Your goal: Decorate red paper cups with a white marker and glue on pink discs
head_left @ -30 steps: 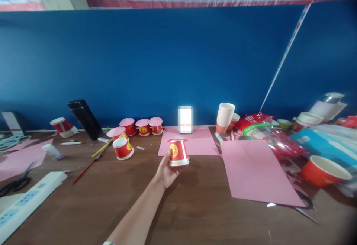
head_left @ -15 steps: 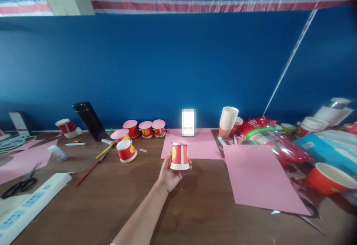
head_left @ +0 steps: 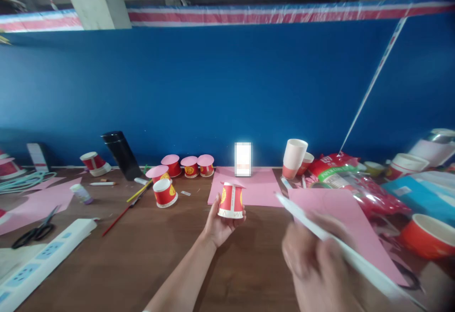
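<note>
My left hand (head_left: 219, 229) is wrapped round a red paper cup (head_left: 232, 200) with yellow emblems and a white band along its bottom. Pink paper shows at the cup's top edge. My right hand (head_left: 316, 260), blurred by motion, grips a long white pen-like stick (head_left: 341, 250); its pointed end slants up and left, apart from the cup. Left of the held cup, a red cup (head_left: 164, 192) with a white inside stands on the table. Several more red cups, such as a small cup (head_left: 205, 166), stand behind it with pink discs on top.
Pink sheets (head_left: 263, 189) lie at the back centre and right. A power strip (head_left: 46, 255), scissors (head_left: 35, 231) and a glue stick (head_left: 81, 193) lie left, near a black bottle (head_left: 122, 156). A red plastic bag (head_left: 377, 193) and an orange cup (head_left: 428, 236) are right.
My right hand has come into view from the lower right with the white stick in it. My left hand still holds the cup; the view has shifted slightly.
</note>
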